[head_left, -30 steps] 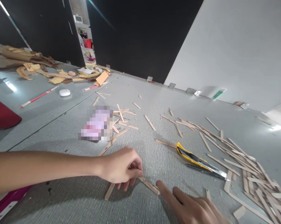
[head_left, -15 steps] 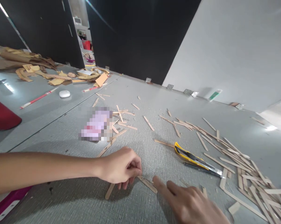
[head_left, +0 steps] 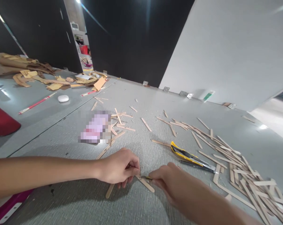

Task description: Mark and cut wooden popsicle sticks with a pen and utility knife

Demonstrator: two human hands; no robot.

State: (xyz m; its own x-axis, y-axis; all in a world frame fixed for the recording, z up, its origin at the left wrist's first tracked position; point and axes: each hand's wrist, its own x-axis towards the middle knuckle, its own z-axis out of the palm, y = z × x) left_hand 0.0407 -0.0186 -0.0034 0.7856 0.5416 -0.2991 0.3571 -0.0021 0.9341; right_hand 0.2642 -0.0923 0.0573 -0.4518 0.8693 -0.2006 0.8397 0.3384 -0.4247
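Note:
My left hand (head_left: 122,167) is closed in a pinch over the upper end of a wooden craft stick (head_left: 147,185), which slants down to the right on the grey table. Another craft stick (head_left: 110,191) sticks out from beneath this hand. My right hand (head_left: 168,181) is closed on a thin tool (head_left: 148,177) with a dark, yellowish tip; most of it is hidden by the fingers. That tip sits at the stick's upper edge, close to my left fingertips. Beyond my right hand lies a yellow and black utility knife (head_left: 190,156).
Many craft sticks (head_left: 247,181) are heaped at the right. A blurred purple object (head_left: 95,128) lies ahead, beside more sticks. Paper scraps (head_left: 54,81), a white case (head_left: 63,98) and a red container (head_left: 2,120) are at the left. Tall panels stand behind.
My right hand has moved up and left to the stick, and the thin tool now shows in its fingers. My left hand keeps its pinch. The view has shifted slightly.

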